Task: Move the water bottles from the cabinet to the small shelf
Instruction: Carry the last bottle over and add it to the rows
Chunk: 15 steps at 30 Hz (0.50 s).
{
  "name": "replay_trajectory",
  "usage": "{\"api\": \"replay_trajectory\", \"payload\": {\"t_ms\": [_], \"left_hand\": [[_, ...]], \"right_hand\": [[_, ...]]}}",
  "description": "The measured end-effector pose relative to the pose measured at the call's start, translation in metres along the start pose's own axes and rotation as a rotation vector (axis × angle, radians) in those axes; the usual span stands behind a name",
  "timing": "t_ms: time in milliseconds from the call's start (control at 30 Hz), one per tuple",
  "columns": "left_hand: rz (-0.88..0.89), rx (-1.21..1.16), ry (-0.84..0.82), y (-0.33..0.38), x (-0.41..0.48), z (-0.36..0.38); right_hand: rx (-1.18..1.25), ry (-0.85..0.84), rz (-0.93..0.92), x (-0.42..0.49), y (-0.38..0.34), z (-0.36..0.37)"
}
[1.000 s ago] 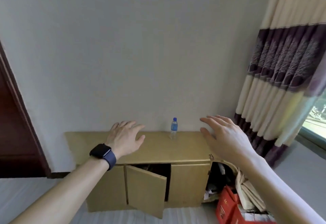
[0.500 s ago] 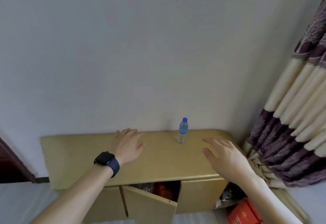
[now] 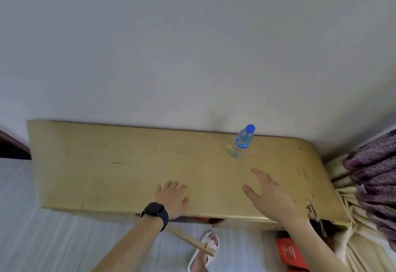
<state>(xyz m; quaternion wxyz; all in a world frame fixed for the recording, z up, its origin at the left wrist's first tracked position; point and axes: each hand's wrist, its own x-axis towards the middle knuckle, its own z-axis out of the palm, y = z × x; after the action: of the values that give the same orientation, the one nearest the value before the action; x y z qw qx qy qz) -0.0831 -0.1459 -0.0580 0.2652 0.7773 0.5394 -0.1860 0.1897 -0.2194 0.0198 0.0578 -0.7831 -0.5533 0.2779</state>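
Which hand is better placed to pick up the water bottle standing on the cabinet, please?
The right hand, probably. It is open, fingers spread towards the water bottle, which stands upright near the wall just beyond it. The left hand is farther left, near the front edge of the cabinet top.

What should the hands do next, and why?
Probably reach the right hand forward and close it round the water bottle. The bottle stands upright and untouched on the cabinet top, just beyond that open hand.
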Motion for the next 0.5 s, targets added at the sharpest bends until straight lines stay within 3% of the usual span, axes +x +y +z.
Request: {"api": "replay_trajectory", "payload": {"t_ms": [133, 267, 333, 500], "left_hand": [[-0.086, -0.071, -0.085, 0.004, 0.06, -0.003], [-0.111, -0.086, -0.036, 0.009, 0.112, -0.009], [-0.082, -0.069, -0.022, 0.013, 0.133, -0.009], [-0.021, 0.031, -0.036, 0.016, 0.179, 0.006]], "right_hand": [[0.151, 0.023, 0.076, 0.094, 0.002, -0.03], [0.36, 0.099, 0.12, 0.175, -0.012, -0.049], [0.374, 0.093, 0.129, 0.2, -0.011, -0.038], [0.312, 0.31, 0.067, 0.212, 0.004, -0.004]]}}
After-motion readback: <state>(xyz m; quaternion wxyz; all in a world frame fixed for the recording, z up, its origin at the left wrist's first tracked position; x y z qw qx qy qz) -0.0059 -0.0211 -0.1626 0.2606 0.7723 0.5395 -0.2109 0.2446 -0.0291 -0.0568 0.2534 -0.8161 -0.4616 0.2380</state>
